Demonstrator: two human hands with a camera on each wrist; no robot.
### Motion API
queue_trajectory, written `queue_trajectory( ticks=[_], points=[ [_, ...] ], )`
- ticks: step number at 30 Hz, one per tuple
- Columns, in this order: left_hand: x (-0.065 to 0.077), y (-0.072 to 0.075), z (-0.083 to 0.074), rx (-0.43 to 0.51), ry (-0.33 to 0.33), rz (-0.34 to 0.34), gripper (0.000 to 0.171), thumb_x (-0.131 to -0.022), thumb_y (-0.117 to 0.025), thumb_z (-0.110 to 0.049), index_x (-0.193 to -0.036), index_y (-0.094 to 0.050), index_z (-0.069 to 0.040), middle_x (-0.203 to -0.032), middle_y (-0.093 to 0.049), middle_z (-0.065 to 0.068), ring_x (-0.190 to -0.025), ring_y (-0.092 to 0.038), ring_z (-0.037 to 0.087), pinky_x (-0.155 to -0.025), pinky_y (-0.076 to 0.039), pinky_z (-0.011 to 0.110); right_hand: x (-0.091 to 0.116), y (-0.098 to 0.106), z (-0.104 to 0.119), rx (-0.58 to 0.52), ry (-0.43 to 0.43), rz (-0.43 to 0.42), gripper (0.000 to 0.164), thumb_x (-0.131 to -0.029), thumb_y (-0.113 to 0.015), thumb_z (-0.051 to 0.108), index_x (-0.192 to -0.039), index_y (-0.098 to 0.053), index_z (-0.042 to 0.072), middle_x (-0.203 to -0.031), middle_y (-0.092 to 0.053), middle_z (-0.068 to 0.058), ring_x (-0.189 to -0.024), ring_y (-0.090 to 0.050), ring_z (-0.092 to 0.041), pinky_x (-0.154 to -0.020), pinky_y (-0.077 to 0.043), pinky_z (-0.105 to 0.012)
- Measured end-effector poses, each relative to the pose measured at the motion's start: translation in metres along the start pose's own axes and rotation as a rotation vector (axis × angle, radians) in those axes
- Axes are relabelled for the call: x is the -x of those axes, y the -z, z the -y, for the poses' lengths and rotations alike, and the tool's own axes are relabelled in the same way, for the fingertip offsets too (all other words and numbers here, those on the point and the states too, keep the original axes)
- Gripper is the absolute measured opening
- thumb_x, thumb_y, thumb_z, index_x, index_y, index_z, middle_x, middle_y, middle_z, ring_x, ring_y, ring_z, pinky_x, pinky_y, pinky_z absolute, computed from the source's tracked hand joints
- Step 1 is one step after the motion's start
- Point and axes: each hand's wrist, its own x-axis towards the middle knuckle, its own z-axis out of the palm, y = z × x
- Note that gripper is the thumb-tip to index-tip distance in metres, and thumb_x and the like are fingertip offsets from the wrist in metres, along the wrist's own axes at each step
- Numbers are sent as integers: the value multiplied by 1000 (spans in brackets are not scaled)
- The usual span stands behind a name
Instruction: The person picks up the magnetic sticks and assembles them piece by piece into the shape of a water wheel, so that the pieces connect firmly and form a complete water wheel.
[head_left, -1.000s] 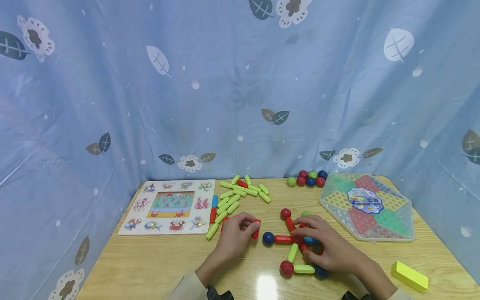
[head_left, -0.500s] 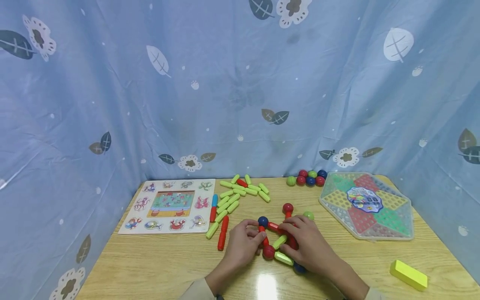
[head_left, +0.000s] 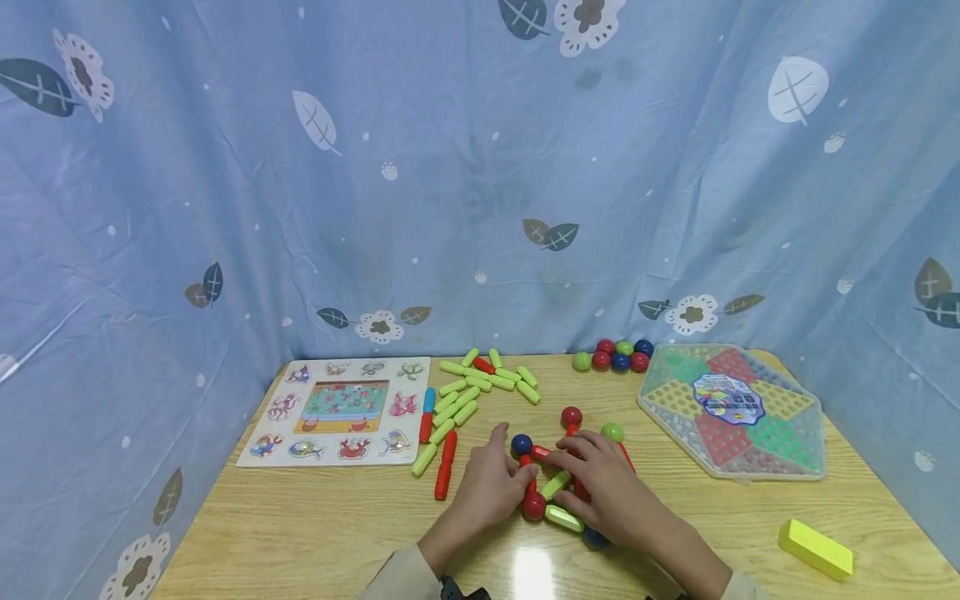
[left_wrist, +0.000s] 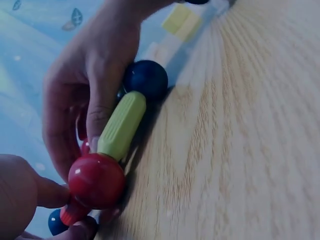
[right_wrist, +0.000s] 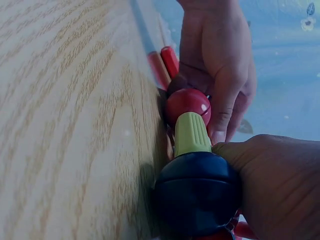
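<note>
On the table lies a toy ball-and-stick structure [head_left: 564, 518] of red, blue and green balls joined by red and yellow-green sticks. My left hand [head_left: 486, 482] pinches a red stick [head_left: 526, 462] between thumb and finger; the stick spans a dark blue ball [head_left: 521, 444] and a red ball [head_left: 533, 507]. From the right, my right hand [head_left: 611, 487] grips the structure, its fingers curled over the middle and hiding that part. In the left wrist view, the right thumb lies along a yellow-green stick [left_wrist: 123, 122]. A large blue ball [right_wrist: 197, 195] sits beside that hand in the right wrist view.
Loose yellow-green sticks [head_left: 477, 382] lie behind the hands, with red sticks [head_left: 446, 465] left of the left hand. Several balls [head_left: 621, 362] line the back. A sea-animal puzzle board [head_left: 330, 454], a hexagonal game box [head_left: 731, 475] and a yellow block [head_left: 816, 548] surround the work.
The structure has been turned and shifted left by my right hand. My left hand has brought its red stick rightward to sit between the blue and red balls; its index finger now points away.
</note>
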Motion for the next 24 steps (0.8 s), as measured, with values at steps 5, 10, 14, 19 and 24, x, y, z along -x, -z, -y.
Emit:
queue_trajectory(
  ticks=[5, 10, 14, 19, 24],
  points=[
    [-1, 1, -2, -53, -8, 13, 77, -101, -80, -19, -162, -41, 7, -62, -56, -6, -49, -49, 6, -46, -32, 22, -1, 0, 0, -8, 11, 3, 42, -96, -86, 29, -136, -75, 25, -140, -69, -5, -139, -56, -38, -114, -46, -68],
    [1, 4, -1, -150, -58, 16, 66, -101, -79, -24, -157, -52, 0, -70, -57, -4, -56, -49, 8, -50, -35, 23, -2, 0, -3, 1, 31, -17, 42, -92, -89, 27, -132, -76, 22, -138, -69, -5, -137, -57, -37, -112, -47, -68],
    [5, 6, 1, -260, -89, 9, 58, -98, -81, -35, -147, -64, -8, -85, -56, -2, -70, -49, 11, -60, -39, 26, 1, 3, -11, 25, 3, -40, 54, -87, -94, 29, -135, -73, 17, -140, -68, -7, -136, -58, -37, -112, -46, -70],
    [9, 20, 8, -219, -150, 90, 39, -99, -81, -35, -130, -73, -12, -81, -57, -6, -71, -48, 7, -63, -40, 24, 8, 12, -27, 44, -47, -52, 70, -82, -97, 39, -142, -70, 16, -146, -64, -12, -138, -56, -41, -110, -46, -72],
    [12, 60, 21, -182, -323, 202, 19, -103, -71, -10, -119, -79, -13, -90, -67, -8, -79, -57, 3, -72, -51, 21, 19, 19, -46, -1, -70, -92, 84, -78, -97, 49, -147, -66, 14, -149, -60, -17, -135, -57, -44, -105, -49, -74]
  ],
)
